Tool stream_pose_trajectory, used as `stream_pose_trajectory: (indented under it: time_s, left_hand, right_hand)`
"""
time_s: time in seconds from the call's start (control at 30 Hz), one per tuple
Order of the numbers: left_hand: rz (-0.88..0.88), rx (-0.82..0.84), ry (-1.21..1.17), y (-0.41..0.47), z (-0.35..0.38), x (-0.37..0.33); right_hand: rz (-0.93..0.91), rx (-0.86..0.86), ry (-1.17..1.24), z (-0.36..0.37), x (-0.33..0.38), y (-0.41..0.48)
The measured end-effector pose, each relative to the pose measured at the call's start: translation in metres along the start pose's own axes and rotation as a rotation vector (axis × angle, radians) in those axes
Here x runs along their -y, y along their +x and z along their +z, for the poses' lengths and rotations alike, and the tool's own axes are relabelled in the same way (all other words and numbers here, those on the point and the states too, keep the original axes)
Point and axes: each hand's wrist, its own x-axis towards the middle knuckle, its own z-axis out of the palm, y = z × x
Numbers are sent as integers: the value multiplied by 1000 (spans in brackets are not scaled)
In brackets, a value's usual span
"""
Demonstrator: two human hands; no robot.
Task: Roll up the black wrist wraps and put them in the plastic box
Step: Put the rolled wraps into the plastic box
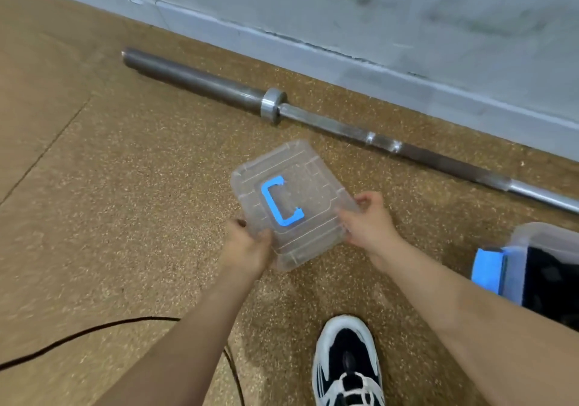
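Plastic box: clear rectangular tub with a blue latch on its near end, open-topped, on the floor at the right edge of view, cut off by the frame.
Wrist wraps: black mass inside the clear tub; rolled or loose cannot be told.
Lid: clear plastic rectangular cover with a blue C-shaped handle at its middle, held above the floor, left of the tub and well apart from it.
Left hand: closed on the lid's near-left corner, thumb on top.
Right hand: closed on the lid's right edge, fingers curled over the rim.
Barbell: long grey steel bar on the floor beyond the lid, along the grey wall.
Floor: brown speckled matting.
Shoe: black-and-white trainer, nearer than the lid.
Cable: thin black cord, left of the shoe.
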Motion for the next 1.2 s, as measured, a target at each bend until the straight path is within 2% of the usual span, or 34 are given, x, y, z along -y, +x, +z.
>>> stream_pose_trajectory:
  time_s: [0.03,0.1,0.2,0.3,0.37,0.43,0.5,0.57,0.63,0.87,0.93,1.0,1.2]
  left_hand:
    - [-23,37,-33,-4,1,1]
    - [-45,146,-24,-17,1,-7]
    - [-52,131,-41,-27,-5,-22]
    - [86,27,-12,-29,-24,-41]
    - [214,123,-3,-41,-33,-62]
    - [262,283,-133,-64,-38,-90]
    - [275,396,-282,-83,-38,-119]
    - [339,408,-278,-107,-36,-153]
    - [408,408,-214,-136,-33,-188]
    - [579,403,238,-221,10,-265]
    - [608,410,323,-239,35,-267]
    - [605,437,367,-246,68,-258]
    - [432,465,352,-224,158,-196]
  right_hand:
    - [52,-1,98,-6,4,0]
    - [147,103,221,-18,20,-6]
    - [161,300,97,-43,49,-24]
    - [72,356,-49,-85,86,-45]
    - [39,451,-54,-121,113,-67]
    - [-18,484,-38,-161,134,-89]
    - [-47,376,61,-205,150,-111]
    - [-38,253,207,-251,157,-131]
    - [-28,175,249,-288,154,-152]
    - [-84,-144,-10,-370,68,-194]
    - [-96,-286,-62,-381,36,-192]
    - [-69,-353,-53,-390,3,-182]
    - [-4,-385,-65,-394,-70,-145]
